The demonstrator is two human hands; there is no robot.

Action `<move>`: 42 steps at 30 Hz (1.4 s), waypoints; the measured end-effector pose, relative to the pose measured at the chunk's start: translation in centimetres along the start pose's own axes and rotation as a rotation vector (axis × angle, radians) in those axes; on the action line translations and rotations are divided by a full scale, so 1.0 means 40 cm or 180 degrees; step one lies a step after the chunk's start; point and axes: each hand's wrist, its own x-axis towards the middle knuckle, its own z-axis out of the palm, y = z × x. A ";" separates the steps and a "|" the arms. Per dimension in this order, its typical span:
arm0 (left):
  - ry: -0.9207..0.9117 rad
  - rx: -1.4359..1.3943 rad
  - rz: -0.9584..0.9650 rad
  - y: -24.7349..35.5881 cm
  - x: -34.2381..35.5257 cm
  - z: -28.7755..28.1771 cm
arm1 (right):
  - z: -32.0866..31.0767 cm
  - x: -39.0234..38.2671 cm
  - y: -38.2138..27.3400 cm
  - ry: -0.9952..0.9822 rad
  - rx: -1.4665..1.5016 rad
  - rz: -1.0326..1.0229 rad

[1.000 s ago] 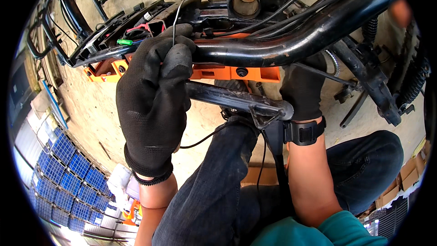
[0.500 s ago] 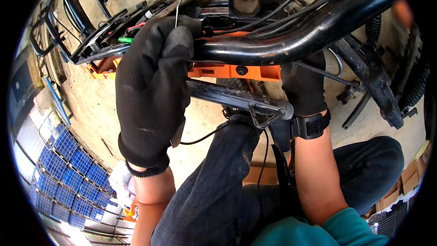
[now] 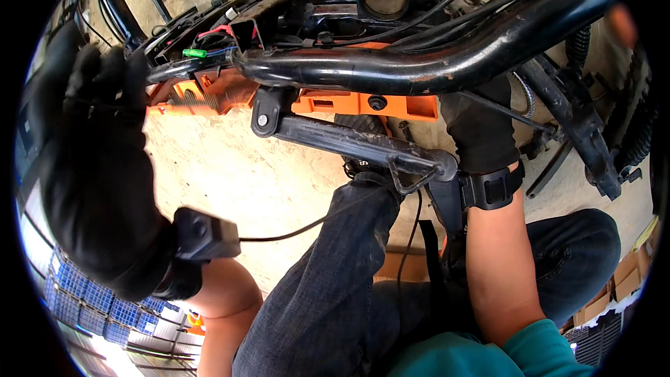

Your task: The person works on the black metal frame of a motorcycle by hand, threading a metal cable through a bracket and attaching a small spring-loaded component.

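My left hand (image 3: 98,146), in a black glove, is raised at the left of the vehicle frame, away from the tube. Its fingers are stretched upward and apart, somewhat smeared by motion, and I see nothing held in them. My right hand (image 3: 481,126), also gloved, reaches under the thick black bent tube (image 3: 419,73). The tube and an orange part hide its fingers, so its grip does not show. Between the hands lie an orange plastic part (image 3: 401,106) with a black bolt and a black side stand (image 3: 349,145) on a pivot bracket.
Black cables (image 3: 481,17) run along the tube. A green connector (image 3: 194,53) and pink wires sit on the frame's left. A small black box-shaped device (image 3: 206,234) is strapped at my left wrist, its cord trailing over my leg. Blue crates (image 3: 98,300) stand lower left; a coil spring (image 3: 631,136) is at right.
My left hand has moved left and away from the tube, its pinched fingers opening out. The thin pale strip it held is no longer visible. My right hand has stayed under the tube.
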 end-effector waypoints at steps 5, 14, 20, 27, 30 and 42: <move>-0.0158 -0.0258 0.0180 0.035 0.035 -0.025 | -0.020 0.001 -0.024 0.0077 -0.0087 -0.0056; -0.0431 0.0212 -0.0040 0.034 0.067 0.024 | -0.014 0.021 -0.014 0.0083 -0.0106 -0.0144; -0.1027 0.2395 0.1018 -0.007 0.029 0.053 | 0.000 0.022 -0.015 0.0037 -0.0123 -0.0158; -0.1170 0.2060 0.0955 -0.053 0.054 0.112 | -0.017 0.018 -0.011 0.0110 -0.0206 -0.0162; -0.1330 0.2203 0.1065 -0.057 0.057 0.096 | -0.009 0.016 -0.004 0.0063 -0.0195 -0.0144; -0.1752 0.1796 0.0208 -0.029 0.062 0.135 | -0.013 0.017 -0.004 0.0105 -0.0221 -0.0149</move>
